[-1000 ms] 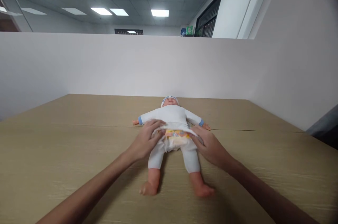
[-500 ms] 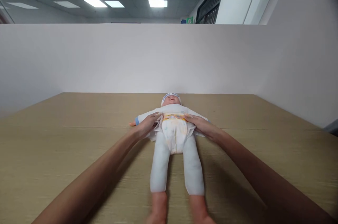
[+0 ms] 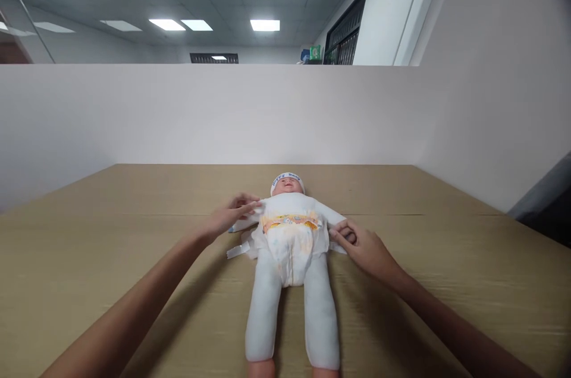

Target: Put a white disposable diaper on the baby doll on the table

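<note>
A baby doll (image 3: pixel 292 202) in white clothes and a printed headband lies on its back, head away from me. A white diaper (image 3: pixel 292 250) with a yellow-orange patterned waistband covers its hips, between the legs. On the left, one fastening tab (image 3: pixel 238 250) sticks out flat past the doll's side. My left hand (image 3: pixel 234 211) hovers by the doll's arm on the left, fingers stretched and slightly apart, holding nothing. Beside the doll's other hip, my right hand (image 3: pixel 363 244) is curled, thumb and fingers pinching the diaper's side edge.
The doll lies on a wide tan tabletop (image 3: pixel 156 194) with a seam running across it. A white partition (image 3: pixel 214 113) rises behind the table, and a wall stands at the right. A dark object (image 3: pixel 551 199) shows beyond the right edge.
My left hand has come off the diaper's waist and moved left toward the doll's arm. My right hand has slid from the waistband to the diaper's side. The view has tilted up slightly.
</note>
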`<state>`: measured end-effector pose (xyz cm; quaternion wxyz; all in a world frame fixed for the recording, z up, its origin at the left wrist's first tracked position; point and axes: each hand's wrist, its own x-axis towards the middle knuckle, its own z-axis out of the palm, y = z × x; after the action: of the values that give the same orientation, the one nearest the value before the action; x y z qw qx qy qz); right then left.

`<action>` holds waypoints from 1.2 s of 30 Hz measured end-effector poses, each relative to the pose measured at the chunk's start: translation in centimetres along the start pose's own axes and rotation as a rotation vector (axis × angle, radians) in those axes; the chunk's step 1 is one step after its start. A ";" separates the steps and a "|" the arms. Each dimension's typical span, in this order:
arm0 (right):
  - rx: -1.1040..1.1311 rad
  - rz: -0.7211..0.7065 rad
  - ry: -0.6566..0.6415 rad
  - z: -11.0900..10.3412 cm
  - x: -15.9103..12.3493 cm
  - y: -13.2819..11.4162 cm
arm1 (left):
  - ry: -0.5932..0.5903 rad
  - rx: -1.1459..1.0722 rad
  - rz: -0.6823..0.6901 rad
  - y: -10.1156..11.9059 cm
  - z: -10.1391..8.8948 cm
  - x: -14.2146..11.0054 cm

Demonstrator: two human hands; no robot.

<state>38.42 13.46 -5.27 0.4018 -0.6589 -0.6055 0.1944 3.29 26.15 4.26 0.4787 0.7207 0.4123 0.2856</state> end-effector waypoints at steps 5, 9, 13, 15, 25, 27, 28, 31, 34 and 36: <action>-0.231 -0.029 0.148 0.9 -2.2 2.4 | 0.030 0.347 0.380 3.3 5.5 -0.8; -0.261 -0.008 0.190 1.7 -2.3 2.8 | -0.029 0.619 0.607 3.8 10.3 0.5; -0.215 0.027 0.149 1.5 -2.0 2.9 | 0.015 0.760 0.575 3.1 12.0 1.4; -0.152 0.025 0.090 0.9 -1.8 2.7 | 0.027 0.774 0.555 2.9 12.1 1.3; 0.149 -0.085 -0.133 1.1 3.3 -4.2 | 0.015 0.717 0.520 3.3 11.9 1.1; 0.136 -0.088 -0.128 2.4 3.9 -5.8 | 0.033 0.715 0.528 3.1 12.0 1.2; 0.130 -0.089 -0.113 3.0 3.8 -6.4 | 0.039 0.715 0.529 3.0 12.0 1.2; 0.127 -0.132 -0.014 3.6 2.2 -7.2 | 0.026 0.704 0.518 2.6 11.9 1.3; 0.108 -0.330 0.086 3.3 -0.6 -6.5 | -0.023 0.667 0.490 2.6 11.5 1.5; 0.061 -0.475 0.047 3.1 -2.2 -5.4 | -0.071 0.622 0.468 2.8 11.1 1.5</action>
<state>32.24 11.91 -3.48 0.4701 -0.4898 -0.7277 0.0972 13.85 21.87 2.67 0.1729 0.9154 0.2868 0.2234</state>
